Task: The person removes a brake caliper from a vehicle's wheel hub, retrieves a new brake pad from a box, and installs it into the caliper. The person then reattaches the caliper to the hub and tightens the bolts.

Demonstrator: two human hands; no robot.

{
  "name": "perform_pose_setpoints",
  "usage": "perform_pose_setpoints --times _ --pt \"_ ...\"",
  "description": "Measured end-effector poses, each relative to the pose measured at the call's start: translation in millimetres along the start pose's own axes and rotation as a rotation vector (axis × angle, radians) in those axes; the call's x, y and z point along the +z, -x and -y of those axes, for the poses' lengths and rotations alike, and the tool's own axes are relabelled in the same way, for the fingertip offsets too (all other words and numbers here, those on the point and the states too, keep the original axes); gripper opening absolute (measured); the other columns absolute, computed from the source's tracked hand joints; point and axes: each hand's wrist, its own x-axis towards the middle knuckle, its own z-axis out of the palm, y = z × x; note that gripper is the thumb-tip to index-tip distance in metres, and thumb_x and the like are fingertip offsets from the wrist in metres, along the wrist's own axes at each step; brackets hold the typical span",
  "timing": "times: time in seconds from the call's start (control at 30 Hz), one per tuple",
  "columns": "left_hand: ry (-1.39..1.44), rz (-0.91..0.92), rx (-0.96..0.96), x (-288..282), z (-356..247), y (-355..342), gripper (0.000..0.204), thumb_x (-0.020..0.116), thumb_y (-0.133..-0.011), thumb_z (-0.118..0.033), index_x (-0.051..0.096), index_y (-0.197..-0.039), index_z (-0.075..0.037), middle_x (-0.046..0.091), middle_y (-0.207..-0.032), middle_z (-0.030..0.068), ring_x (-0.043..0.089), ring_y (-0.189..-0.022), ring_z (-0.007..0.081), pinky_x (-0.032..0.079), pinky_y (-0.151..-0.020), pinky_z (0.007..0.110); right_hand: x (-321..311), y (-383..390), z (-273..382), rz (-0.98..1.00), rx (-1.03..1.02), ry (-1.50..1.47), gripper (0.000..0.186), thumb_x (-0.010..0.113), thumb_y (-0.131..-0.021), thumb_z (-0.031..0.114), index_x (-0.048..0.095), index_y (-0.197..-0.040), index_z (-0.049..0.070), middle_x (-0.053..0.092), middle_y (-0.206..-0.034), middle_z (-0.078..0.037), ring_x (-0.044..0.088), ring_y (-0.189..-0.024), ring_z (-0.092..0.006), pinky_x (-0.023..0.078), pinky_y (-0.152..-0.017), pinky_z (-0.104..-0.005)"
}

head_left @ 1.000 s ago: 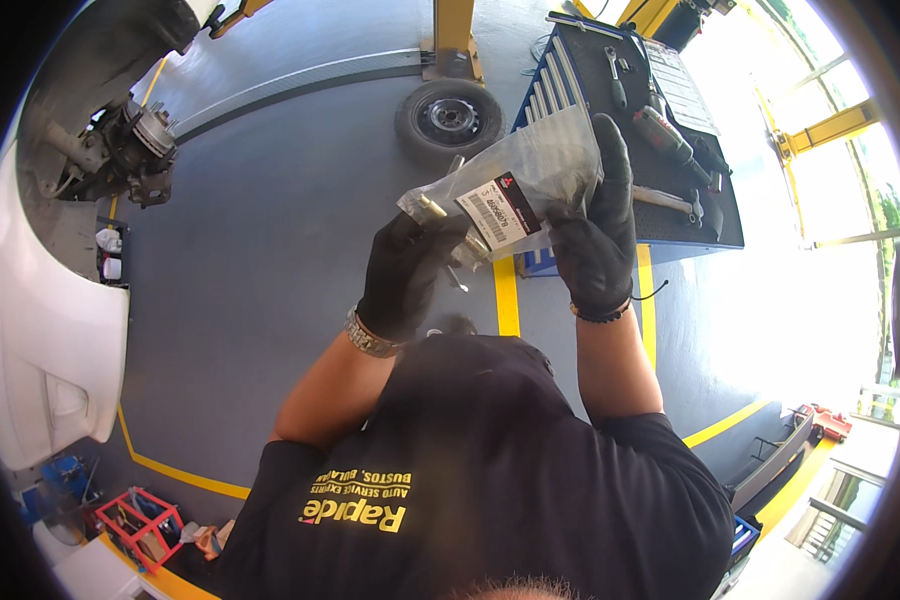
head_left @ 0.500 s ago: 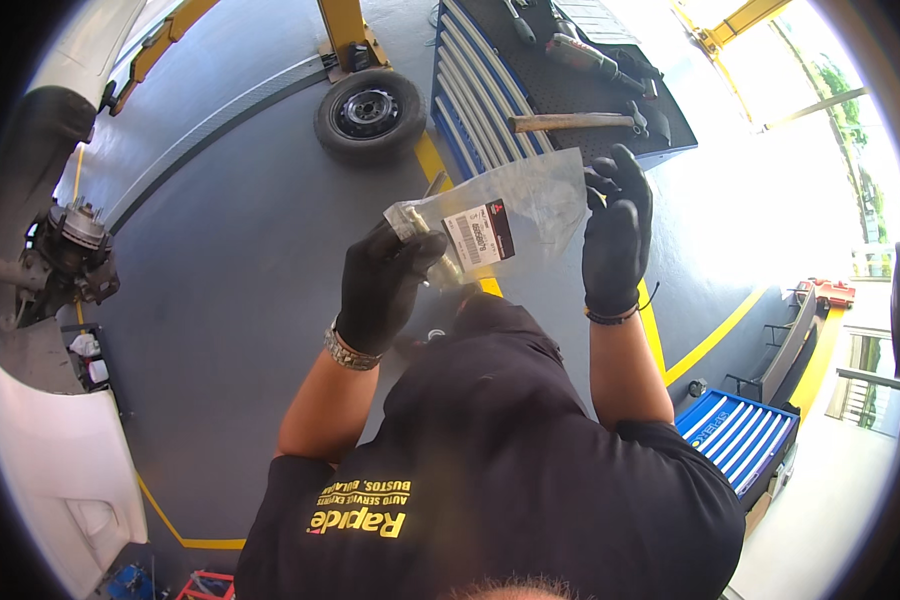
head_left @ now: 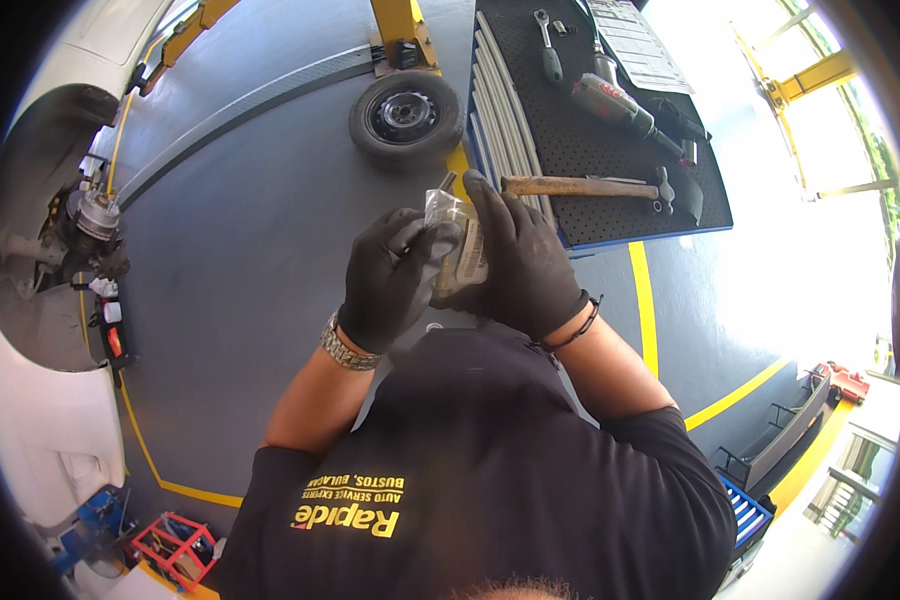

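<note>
In front of my chest, both hands in black gloves meet at a clear plastic bag (head_left: 453, 209) with a pale printed label. My left hand (head_left: 382, 280) pinches the bag's left end between thumb and fingers. From the right, my right hand (head_left: 532, 262) is cupped around the rest of the bag, its fingers pointing up and covering much of it. A short metal rod end (head_left: 449, 181) sticks out just above the bag; what it belongs to is hidden. The bag's contents cannot be made out now.
A tool cabinet with a black perforated top (head_left: 595, 215) stands ahead right, bearing a hammer (head_left: 580, 187), a ratchet (head_left: 547, 48), a power tool (head_left: 615, 105) and papers (head_left: 640, 45). A wheel (head_left: 406, 115) lies on the floor. At left is a white car with an exposed wheel hub (head_left: 98, 215).
My right hand has come left from the bag's far end and closed around it. The bag, stretched out before, is now bunched between both hands. The view has shifted slightly.
</note>
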Motion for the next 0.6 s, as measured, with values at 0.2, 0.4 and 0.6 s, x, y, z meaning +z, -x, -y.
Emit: perform_pose_setpoints --times 0.2,0.4,0.6 --pt "0.084 0.004 0.023 67 -24 -61 0.018 0.054 -0.104 -0.008 0.067 -0.103 0.005 0.066 -0.100 0.0062 0.062 -0.088 0.0102 0.050 -0.080 0.025 -58 -27 -73 -0.039 -0.154 0.038 0.076 0.090 -0.060 0.055 0.058 -0.106 0.004 0.060 -0.096 -0.013 0.065 -0.088 -0.0335 0.052 -0.078 -0.0437" --pt "0.229 0.012 -0.055 93 -44 -87 0.018 0.060 -0.102 -0.012 0.067 -0.095 0.002 0.063 -0.083 0.0030 0.058 -0.076 0.0063 0.049 -0.070 0.026 -96 -47 -106 0.012 -0.357 0.014 0.071 0.089 -0.060 0.055 0.059 -0.102 0.006 0.059 -0.090 -0.010 0.065 -0.082 -0.0306 0.051 -0.072 -0.0422" --pt "0.319 -0.085 0.035 100 -56 -102 0.011 0.063 -0.099 -0.010 0.063 -0.102 0.001 0.062 -0.088 0.0063 0.060 -0.080 0.0095 0.049 -0.069 0.028 -115 -58 -105 -0.073 -0.389 0.026 0.066 0.089 -0.059 0.054 0.060 -0.098 0.008 0.058 -0.087 -0.009 0.064 -0.077 -0.0277 0.049 -0.069 -0.0410"
